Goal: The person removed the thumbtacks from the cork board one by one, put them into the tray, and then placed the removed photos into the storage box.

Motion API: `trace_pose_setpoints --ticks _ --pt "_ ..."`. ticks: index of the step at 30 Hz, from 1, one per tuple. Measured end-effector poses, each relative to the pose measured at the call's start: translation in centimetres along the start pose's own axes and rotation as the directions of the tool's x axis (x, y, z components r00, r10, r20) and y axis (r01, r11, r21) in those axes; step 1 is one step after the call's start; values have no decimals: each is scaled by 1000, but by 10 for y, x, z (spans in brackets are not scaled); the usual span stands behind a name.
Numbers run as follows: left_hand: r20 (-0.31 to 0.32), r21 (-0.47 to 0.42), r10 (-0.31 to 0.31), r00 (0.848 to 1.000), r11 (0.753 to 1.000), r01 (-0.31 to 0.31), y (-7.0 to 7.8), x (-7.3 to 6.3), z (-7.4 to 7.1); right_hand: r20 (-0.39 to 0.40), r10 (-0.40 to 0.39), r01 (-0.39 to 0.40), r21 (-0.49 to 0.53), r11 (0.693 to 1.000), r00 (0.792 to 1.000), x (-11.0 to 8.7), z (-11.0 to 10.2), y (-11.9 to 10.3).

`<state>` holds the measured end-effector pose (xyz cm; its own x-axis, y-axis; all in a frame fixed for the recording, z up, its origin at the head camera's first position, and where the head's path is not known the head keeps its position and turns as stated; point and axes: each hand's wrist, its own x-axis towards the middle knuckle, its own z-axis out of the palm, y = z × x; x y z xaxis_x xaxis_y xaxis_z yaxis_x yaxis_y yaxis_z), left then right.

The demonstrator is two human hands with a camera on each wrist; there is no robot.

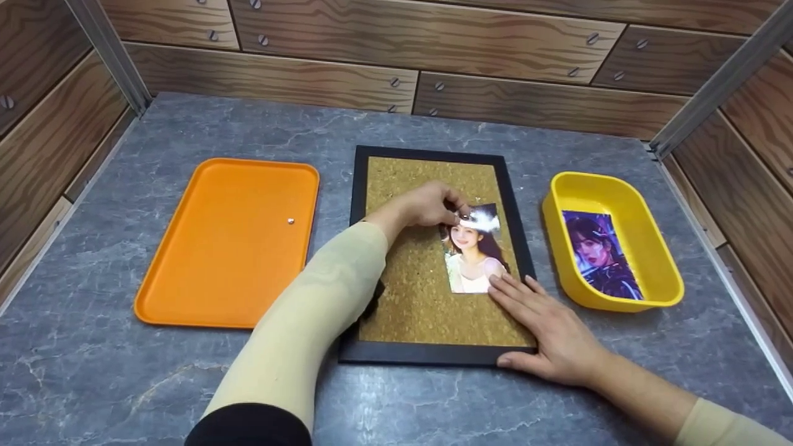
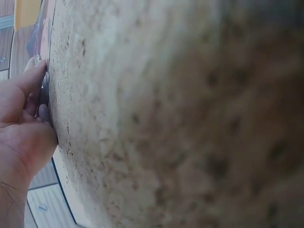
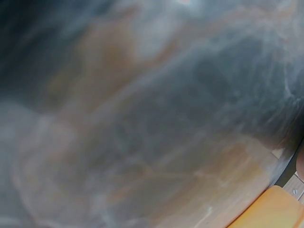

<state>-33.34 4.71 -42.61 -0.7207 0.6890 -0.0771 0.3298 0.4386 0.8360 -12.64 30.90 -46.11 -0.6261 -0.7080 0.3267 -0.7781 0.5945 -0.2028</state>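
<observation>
A cork board (image 1: 409, 303) with a black frame lies flat on the table. On its right half is a photo (image 1: 474, 260) of a person with long dark hair. My left hand (image 1: 430, 204) reaches across the board and pinches a small pushpin (image 1: 464, 217) at the photo's upper left corner, mostly hidden by the fingertips. In the left wrist view the left hand (image 2: 23, 109) rests against the cork. My right hand (image 1: 554, 334) lies with extended fingers over the board's lower right corner, fingertips touching the photo's lower right corner, thumb on the bottom frame edge.
An orange tray (image 1: 235, 248) stands left of the board, holding one small silver pin (image 1: 290, 221). To the right is a yellow bin (image 1: 650, 248) containing a purple-toned picture (image 1: 601, 257). Wood-patterned walls (image 1: 372, 37) enclose the grey marbled table (image 1: 80, 371).
</observation>
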Motion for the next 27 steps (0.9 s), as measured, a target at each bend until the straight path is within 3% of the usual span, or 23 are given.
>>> trace_pose_setpoints --ticks 9,27 --pt "-42 -34 -40 998 999 38 4 -1 3 -5 -2 2 -7 1000 1000 -1 0 0" --pt "-23 13 -14 1000 1000 14 4 -1 3 -11 -4 4 -9 1000 1000 0 0 0"
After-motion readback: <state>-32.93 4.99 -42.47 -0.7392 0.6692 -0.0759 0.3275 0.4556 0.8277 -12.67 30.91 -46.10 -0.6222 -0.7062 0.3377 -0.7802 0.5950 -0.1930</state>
